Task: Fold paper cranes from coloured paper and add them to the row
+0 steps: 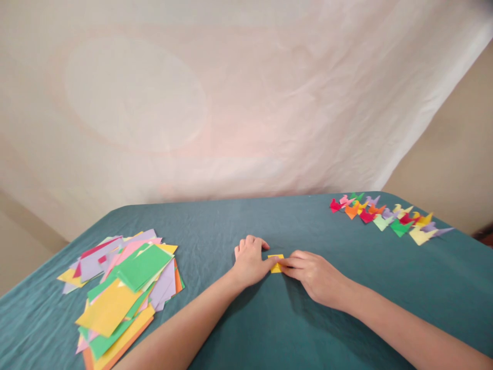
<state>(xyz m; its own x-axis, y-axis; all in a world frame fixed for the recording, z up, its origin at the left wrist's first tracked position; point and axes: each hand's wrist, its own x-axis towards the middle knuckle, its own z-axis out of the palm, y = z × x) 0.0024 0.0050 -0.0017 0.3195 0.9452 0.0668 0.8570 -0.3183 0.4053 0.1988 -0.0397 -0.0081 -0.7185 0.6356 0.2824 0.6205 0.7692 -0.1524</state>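
Observation:
A small folded square of yellow origami paper (276,268) lies on the teal cloth between my hands. My left hand (249,264) rests at its left side, the thumb pressing on the paper while the other fingers curve away over the cloth. From the right, my right hand (310,272) reaches in with fingers drawn together, and its fingertips pinch or press the paper's right part. Both sets of fingertips nearly meet on the square and cover some of it, so the finer folds are hidden.
A loose pile of coloured paper sheets (144,267) spreads over the table's left side. Several folded paper birds (383,222) stand in rows at the far right. The teal tablecloth (208,226) ends at a pale hanging sheet (246,103) behind.

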